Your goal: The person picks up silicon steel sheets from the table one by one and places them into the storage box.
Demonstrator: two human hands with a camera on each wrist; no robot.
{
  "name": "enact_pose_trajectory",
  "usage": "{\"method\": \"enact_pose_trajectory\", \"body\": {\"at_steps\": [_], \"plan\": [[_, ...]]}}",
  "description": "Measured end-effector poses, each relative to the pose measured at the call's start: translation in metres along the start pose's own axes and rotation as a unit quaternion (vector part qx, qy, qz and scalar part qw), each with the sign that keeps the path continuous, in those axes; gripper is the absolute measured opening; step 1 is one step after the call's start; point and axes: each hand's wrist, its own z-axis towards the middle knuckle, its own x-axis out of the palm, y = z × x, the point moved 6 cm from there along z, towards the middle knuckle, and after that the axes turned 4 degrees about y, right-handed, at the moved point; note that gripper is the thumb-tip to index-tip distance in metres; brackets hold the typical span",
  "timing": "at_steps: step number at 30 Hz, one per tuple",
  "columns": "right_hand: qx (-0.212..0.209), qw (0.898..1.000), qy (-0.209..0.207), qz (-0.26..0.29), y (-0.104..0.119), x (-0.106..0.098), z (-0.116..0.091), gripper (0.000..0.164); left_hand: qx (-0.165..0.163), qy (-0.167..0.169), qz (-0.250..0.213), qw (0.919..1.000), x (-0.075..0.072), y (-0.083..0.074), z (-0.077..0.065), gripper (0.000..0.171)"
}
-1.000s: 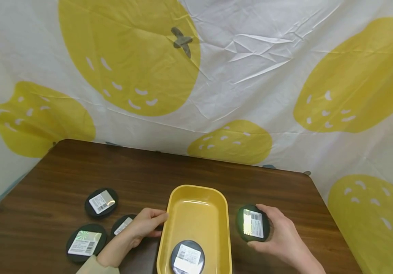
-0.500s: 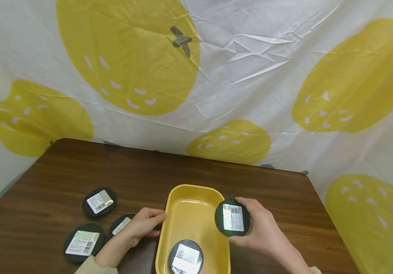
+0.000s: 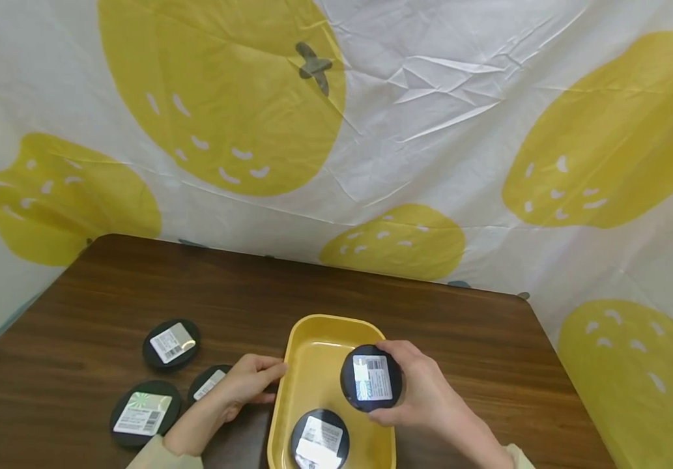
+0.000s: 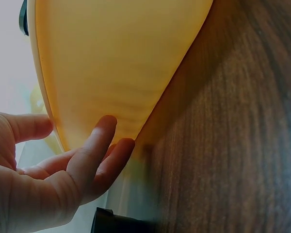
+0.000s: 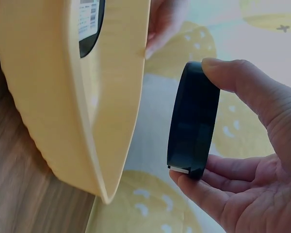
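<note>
My right hand [image 3: 424, 391] grips a black disc [image 5: 194, 121] by its edge, thumb on one side and fingers on the other. In the head view this disc, with its white label, overlaps the right side of a yellow tray [image 3: 389, 436]; the right wrist view shows it tilted on edge, apart from the tray wall. Another labelled black disc [image 3: 336, 449] lies inside the tray. At the tray's left side rests my left hand [image 3: 245, 387], its thumb at the rim and its fingers [image 4: 104, 126] loosely against the outer wall.
Several more black discs lie on the brown wooden table left of the tray: a far disc [image 3: 154, 358], a near disc [image 3: 122, 433], and a disc [image 3: 217, 376] partly hidden by the left hand. A white cloth [image 3: 418, 163] with yellow fruit prints hangs behind the table.
My right hand has carried its disc left, from beside the tray to over its right side. The left hand and tray stay in about the same place.
</note>
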Motion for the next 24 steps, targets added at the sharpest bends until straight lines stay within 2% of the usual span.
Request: {"method": "enact_pose_trajectory", "body": {"at_steps": [11,24], "plan": [[-0.045,0.999,0.020,0.004,0.016,0.015,0.010,0.079,0.001,-0.002,-0.002,1.0000,0.001,0.000,0.000,0.035],[-0.055,0.997,0.049,-0.004,0.030,0.029,0.022,0.082,0.003,-0.007,0.002,1.0000,0.001,0.000,0.000,0.035]]}}
